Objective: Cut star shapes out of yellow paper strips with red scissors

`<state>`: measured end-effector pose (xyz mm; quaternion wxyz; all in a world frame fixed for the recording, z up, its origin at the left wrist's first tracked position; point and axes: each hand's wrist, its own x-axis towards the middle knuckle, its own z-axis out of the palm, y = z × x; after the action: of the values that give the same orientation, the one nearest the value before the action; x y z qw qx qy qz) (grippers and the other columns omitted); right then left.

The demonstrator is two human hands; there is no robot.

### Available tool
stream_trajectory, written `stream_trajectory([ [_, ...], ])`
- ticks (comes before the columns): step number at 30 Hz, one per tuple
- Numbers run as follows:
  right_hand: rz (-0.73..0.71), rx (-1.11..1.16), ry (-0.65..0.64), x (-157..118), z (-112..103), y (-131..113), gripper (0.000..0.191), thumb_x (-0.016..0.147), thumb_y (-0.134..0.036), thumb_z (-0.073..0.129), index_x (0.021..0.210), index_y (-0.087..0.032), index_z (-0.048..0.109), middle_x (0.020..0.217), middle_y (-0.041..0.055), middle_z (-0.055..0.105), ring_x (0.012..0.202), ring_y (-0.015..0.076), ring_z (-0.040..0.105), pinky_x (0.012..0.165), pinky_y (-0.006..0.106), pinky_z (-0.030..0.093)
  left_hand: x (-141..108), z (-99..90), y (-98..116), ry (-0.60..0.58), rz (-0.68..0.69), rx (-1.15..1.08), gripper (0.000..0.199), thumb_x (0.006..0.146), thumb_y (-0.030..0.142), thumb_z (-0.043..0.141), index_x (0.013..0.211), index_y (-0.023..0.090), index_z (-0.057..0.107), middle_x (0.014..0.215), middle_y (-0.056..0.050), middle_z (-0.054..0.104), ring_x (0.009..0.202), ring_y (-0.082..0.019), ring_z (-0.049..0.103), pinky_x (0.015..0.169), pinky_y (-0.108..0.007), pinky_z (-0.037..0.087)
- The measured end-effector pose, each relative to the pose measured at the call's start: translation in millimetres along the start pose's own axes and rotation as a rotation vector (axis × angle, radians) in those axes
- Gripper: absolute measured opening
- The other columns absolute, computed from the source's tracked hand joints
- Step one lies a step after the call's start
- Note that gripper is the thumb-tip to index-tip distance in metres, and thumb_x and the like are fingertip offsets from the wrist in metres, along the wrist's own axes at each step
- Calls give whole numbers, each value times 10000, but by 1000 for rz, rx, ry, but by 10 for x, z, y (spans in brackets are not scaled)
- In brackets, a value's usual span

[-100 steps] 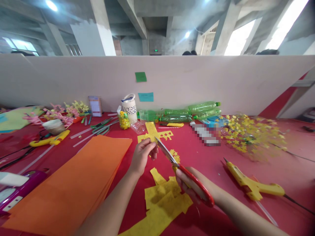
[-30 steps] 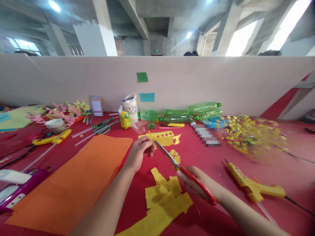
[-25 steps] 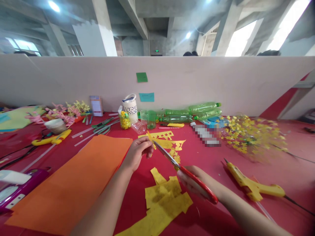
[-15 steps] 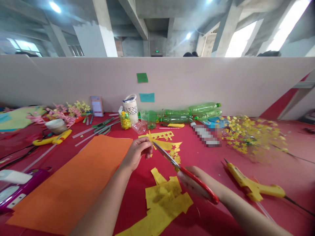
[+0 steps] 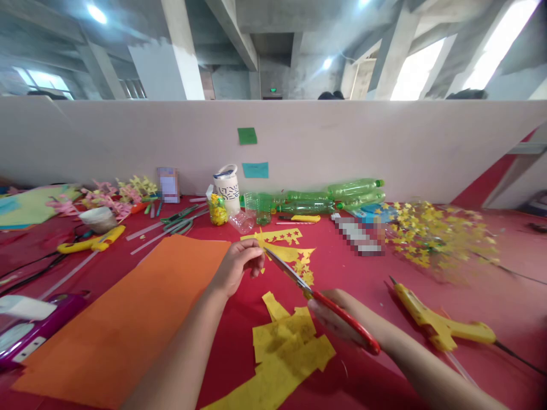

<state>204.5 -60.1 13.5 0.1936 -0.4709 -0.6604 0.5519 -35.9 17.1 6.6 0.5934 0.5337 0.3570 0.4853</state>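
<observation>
My left hand (image 5: 244, 261) is closed, its thumb and fingers pinching a small yellow paper piece (image 5: 261, 237) that shows just past the fingertips. My right hand (image 5: 339, 316) is wrapped round the red handles of the scissors (image 5: 294, 275), whose blades point up and left. The blade tips meet the small piece beside my left fingers; whether they cut into it I cannot tell. Behind the blades lie a yellow strip with star-shaped holes (image 5: 285, 235) and several small yellow paper stars (image 5: 304, 272). Nearer me, yellow paper scraps (image 5: 284, 347) overlap on the red table.
An orange sheet (image 5: 128, 319) lies left, near a purple power strip (image 5: 55, 327). A yellow glue gun (image 5: 440, 324) rests at right, before a bunch of yellow star sprays (image 5: 427, 233). Green plastic bottles (image 5: 310, 206) and a white cup (image 5: 226, 191) stand along the partition (image 5: 363, 142).
Almost nothing differs. Both hands and the scissors stay in the same place, with only a very slight shift of the view.
</observation>
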Motion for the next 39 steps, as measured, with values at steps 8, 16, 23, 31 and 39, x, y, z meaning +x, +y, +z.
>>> stream_trajectory([
  [8,24,21,14,5,14,48,420,855,-471,566,609,-195,366,498,-82,312,393,41,349,353,140,244,0,8,10,-1,69,97,239,830,237,524,618,146,587,558,7,586,437,-80,505,433,-200,384],
  [16,33,64,30,-4,42,0,448,856,-515,544,593,-191,379,472,-77,373,365,43,371,346,147,253,-32,112,0,14,127,158,247,850,308,536,668,150,586,589,5,582,463,-86,511,457,-212,399],
  [23,-11,80,41,-11,46,-43,456,855,-516,551,581,-183,402,442,-82,371,367,43,366,370,155,260,-45,195,-6,77,171,238,265,854,330,529,656,156,554,581,16,564,469,-83,510,465,-208,392],
  [31,16,76,47,-2,51,21,476,855,-559,520,589,-186,392,463,-75,385,370,42,352,359,160,245,-52,199,-29,96,178,237,272,852,307,522,625,158,537,549,25,539,452,-75,480,443,-202,357],
  [39,38,96,35,21,70,72,535,852,-650,425,583,-187,417,430,-75,384,316,43,339,330,169,254,-52,202,-51,103,178,217,275,852,312,526,624,160,543,548,25,540,443,-75,474,438,-206,355],
])
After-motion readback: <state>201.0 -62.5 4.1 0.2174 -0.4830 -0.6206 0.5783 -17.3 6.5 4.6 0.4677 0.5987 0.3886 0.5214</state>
